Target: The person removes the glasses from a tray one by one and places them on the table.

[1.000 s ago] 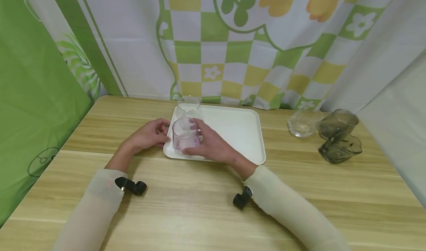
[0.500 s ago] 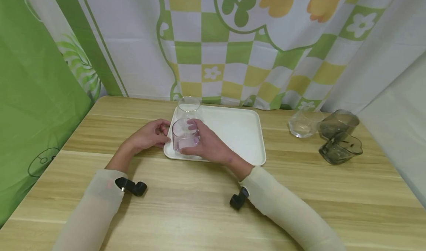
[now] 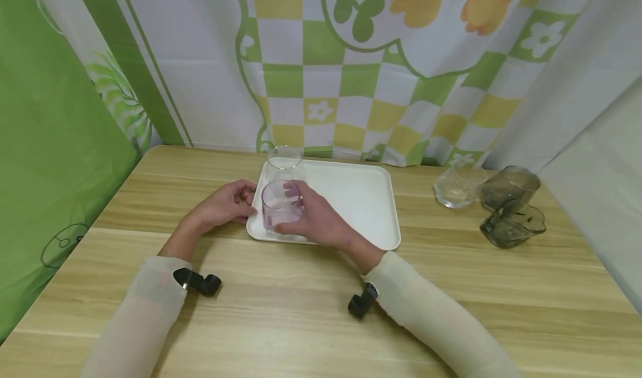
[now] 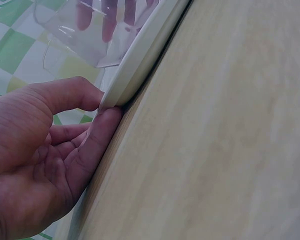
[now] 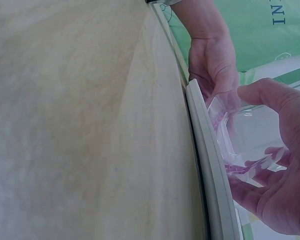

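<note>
Head view: the right hand [image 3: 320,215] grips the pinkish glass [image 3: 276,213], upright between thumb and fingers, over the tray [image 3: 346,194]. Left wrist view: the left hand [image 4: 45,155] pinches the tray's rim. Right wrist view: the glass looks stiff, probably slippery and breakable, best held around its sides.

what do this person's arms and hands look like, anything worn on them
The left hand and right hand are bare, without gloves. Pale cream sleeves cover the forearms and end near the wrists. At each cuff sits a small black wrist camera with a rounded, knob-like end.
</note>
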Available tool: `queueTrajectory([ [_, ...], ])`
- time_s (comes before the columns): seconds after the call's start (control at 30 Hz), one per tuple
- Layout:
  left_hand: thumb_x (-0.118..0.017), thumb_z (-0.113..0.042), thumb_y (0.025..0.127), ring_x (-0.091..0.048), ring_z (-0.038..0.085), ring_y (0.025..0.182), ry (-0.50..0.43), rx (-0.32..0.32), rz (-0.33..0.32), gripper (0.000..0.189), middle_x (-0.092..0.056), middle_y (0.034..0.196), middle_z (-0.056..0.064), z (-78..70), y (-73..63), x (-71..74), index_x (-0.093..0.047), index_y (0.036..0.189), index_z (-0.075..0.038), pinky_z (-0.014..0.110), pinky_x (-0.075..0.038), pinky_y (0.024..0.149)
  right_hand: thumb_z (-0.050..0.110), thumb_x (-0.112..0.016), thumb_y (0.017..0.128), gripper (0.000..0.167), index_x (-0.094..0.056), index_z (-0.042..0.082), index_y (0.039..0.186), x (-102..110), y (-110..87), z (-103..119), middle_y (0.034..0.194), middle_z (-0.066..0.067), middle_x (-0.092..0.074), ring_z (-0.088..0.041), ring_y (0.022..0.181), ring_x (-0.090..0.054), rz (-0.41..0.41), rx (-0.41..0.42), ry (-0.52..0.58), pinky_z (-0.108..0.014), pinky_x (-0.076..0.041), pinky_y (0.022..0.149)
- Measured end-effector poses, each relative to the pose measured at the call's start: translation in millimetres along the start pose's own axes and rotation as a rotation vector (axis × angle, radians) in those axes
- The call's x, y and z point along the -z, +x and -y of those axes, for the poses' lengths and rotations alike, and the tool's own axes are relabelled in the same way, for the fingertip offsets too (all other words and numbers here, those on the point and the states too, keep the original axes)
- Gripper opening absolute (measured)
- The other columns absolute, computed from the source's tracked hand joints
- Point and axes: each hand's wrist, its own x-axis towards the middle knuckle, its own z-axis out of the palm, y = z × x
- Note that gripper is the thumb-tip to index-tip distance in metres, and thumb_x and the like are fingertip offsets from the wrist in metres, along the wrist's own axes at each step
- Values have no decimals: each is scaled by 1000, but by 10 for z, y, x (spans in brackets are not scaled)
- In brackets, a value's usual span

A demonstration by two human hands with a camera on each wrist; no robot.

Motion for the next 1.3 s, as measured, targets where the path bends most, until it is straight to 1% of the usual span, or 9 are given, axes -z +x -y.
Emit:
queueTrajectory([
  [0.17,-63,14,88,-54,18,85,-12,5,5,60,-44,100,15,5,-1,-1,-37,142,16,31,-61,73,18,-88,82,80,-43,2,145,75,-52,-1,140,-19,-54,-33,117,-59,-13,6,38,-42,-52,96],
  [0.33,-63,13,88,-53,18,86,-2,8,2,61,-44,101,15,14,-1,10,-36,144,15,31,-60,74,18,-88,82,79,-43,4,146,189,-119,4,140,-19,-53,-33,119,-59,-24,5,64,-44,-52,97],
  [0.47,-64,13,89,-52,19,86,6,11,-1,62,-44,101,15,13,6,15,-36,144,15,31,-60,75,17,-88,81,79,-43,4,145,311,-203,1,142,-19,-53,-35,122,-58,-42,-12,76,-48,-52,98],
  [0.57,-64,12,89,-52,19,87,7,12,3,62,-44,102,15,5,7,15,-36,144,15,31,-60,75,17,-88,81,80,-43,4,146,406,-275,-13,143,-18,-52,-33,123,-57,-58,-27,74,-49,-51,99],
  [0.7,-64,11,90,-52,18,86,10,10,5,61,-44,101,15,-5,-1,12,-36,144,15,30,-60,74,16,-88,81,79,-43,6,145,536,-375,-46,143,-14,-53,-30,122,-58,-83,-39,54,-49,-52,97],
  [0.93,-64,10,90,-51,17,86,20,8,6,61,-44,101,15,-3,4,21,-36,144,16,31,-60,74,12,-88,81,76,-44,6,143,800,-575,-121,141,-15,-52,-34,122,-58,-130,-57,53,-51,-54,93],
  [1.1,-64,10,90,-51,18,86,28,14,3,62,-44,101,15,-8,9,28,-36,144,16,31,-61,74,9,-87,81,76,-43,6,144,995,-713,-189,140,-14,-53,-35,123,-57,-171,-88,64,-51,-52,97],
  [1.3,-64,10,90,-51,19,86,36,21,0,61,-44,102,16,-19,0,19,-36,145,15,31,-60,74,7,-84,84,79,-40,3,149,1226,-899,-237,144,-18,-51,-38,127,-54,-202,-145,67,-51,-48,103],
])
